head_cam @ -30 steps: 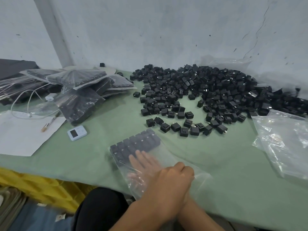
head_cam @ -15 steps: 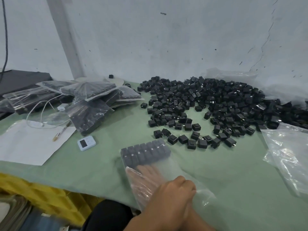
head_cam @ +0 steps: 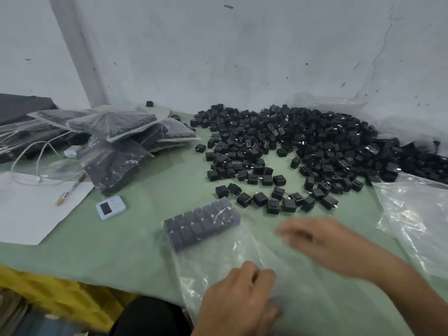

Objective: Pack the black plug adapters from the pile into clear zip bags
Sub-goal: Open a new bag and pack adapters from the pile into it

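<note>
1. Fingers (head_cam: 252, 272) of the left hand (head_cam: 240, 297) curl on the near end of the clear zip bag (head_cam: 218, 263), gripping it. The blurred right hand (head_cam: 324, 243) reaches over it, fingers loose and holding nothing.
2. A scuffed pale wall (head_cam: 242, 57) backs the green tabletop (head_cam: 150, 214).
3. The pile of black plug adapters (head_cam: 303, 146) spreads far right.
4. Empty clear bags (head_cam: 417, 219) lie right; filled bags (head_cam: 126, 141) of adapters are stacked far left.
5. The zip bag's far end holds rows of adapters (head_cam: 201, 224).
6. A small pale-blue device (head_cam: 110, 207) lies left, its screen unreadable.

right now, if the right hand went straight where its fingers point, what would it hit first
Probably the adapters packed in the clear bag; the right hand is blurred, height unclear.
</note>
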`<action>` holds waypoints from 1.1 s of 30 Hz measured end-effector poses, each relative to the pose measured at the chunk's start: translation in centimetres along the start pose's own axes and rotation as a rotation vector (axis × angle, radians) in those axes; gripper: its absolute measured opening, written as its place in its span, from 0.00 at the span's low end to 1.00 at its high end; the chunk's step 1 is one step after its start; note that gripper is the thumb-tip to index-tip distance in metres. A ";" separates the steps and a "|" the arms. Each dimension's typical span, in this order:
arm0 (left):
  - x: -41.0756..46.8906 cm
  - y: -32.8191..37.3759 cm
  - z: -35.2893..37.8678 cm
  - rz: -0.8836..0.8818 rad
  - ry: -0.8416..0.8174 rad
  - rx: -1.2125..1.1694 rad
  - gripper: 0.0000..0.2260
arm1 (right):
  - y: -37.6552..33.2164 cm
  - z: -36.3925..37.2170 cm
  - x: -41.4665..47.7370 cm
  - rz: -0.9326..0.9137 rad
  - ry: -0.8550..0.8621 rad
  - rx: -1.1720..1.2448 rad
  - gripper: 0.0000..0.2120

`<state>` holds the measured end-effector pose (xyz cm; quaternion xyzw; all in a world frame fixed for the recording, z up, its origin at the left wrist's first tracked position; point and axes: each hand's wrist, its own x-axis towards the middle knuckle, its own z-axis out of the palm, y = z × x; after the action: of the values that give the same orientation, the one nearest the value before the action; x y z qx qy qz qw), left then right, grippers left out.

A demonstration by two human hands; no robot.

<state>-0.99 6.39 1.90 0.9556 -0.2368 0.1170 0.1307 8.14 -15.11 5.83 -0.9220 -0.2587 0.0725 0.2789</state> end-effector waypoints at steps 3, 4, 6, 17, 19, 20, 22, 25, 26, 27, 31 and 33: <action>-1.5 0.3 0.0 -0.224 -0.172 -0.020 0.20 | 4.6 -0.5 8.3 0.290 0.160 -0.315 0.25; -1.2 0.1 0.1 -0.287 -0.103 -0.063 0.20 | 5.6 0.3 10.1 0.378 0.140 -0.368 0.30; -1.5 -0.3 0.5 -0.292 0.089 -0.069 0.13 | 7.6 2.9 12.0 0.449 0.086 -0.474 0.31; -6.0 -3.0 2.1 -0.111 0.334 -0.037 0.06 | 9.0 5.0 7.8 0.345 0.270 -0.568 0.28; -6.2 -3.4 1.7 -0.051 0.282 -0.070 0.08 | 9.0 4.6 6.9 0.369 0.299 -0.629 0.30; -6.2 -3.4 1.5 -0.042 0.266 -0.109 0.09 | 8.8 4.4 6.4 0.381 0.323 -0.639 0.30; -6.0 -3.1 0.9 -0.052 0.246 -0.190 0.09 | 8.2 3.9 5.4 0.388 0.448 -0.560 0.26; -5.9 -2.6 0.6 -0.105 0.285 -0.275 0.08 | 5.6 2.4 3.2 0.390 0.650 -0.052 0.13; -5.8 -2.5 0.6 -0.120 0.313 -0.286 0.07 | 4.4 2.0 1.8 0.381 0.683 0.123 0.10; -5.6 -2.5 0.6 -0.132 0.339 -0.300 0.06 | 3.0 1.7 0.0 0.375 0.698 0.250 0.09; -4.8 -2.3 0.0 -0.151 0.414 -0.320 0.04 | -2.0 3.3 -9.7 0.295 0.471 0.676 0.18; -4.5 -2.1 -0.2 -0.169 0.426 -0.331 0.04 | -4.1 5.2 -12.5 0.319 0.217 0.842 0.17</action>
<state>-3.87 10.10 0.42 0.8914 -0.1394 0.2637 0.3411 -5.77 -16.20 3.59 -0.7589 -0.0309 0.1166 0.6399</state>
